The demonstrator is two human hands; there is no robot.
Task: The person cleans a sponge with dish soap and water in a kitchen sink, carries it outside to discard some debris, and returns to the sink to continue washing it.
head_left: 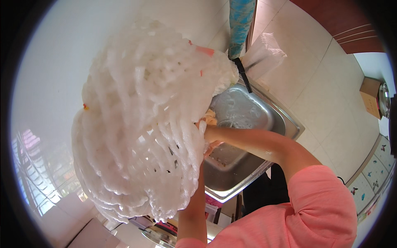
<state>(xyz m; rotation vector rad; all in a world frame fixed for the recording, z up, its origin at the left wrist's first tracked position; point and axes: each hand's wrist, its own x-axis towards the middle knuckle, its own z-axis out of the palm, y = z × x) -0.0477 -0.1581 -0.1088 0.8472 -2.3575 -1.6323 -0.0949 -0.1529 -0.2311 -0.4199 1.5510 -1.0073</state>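
A bundle of white foam netting (124, 111) hangs close in front of my view and covers much of the left side. Both of my hands are over a stainless steel sink (248, 104), partly hidden behind the netting's edge. My right hand (211, 132) reaches in from the right, against a crumpled tan thing (210, 117), perhaps a cloth. Just below it, my left hand (212, 148) shows only in part. The finger positions of both hands are hidden. Water appears to ripple in the basin beside my right wrist.
A blue-wrapped post or pipe (240, 28) with a black end piece (243, 74) comes down at the sink's far side. Beside it is a clear plastic bag (265, 55). A cardboard box (370, 96) stands at the far right. A round metal lid (159, 237) lies low in view.
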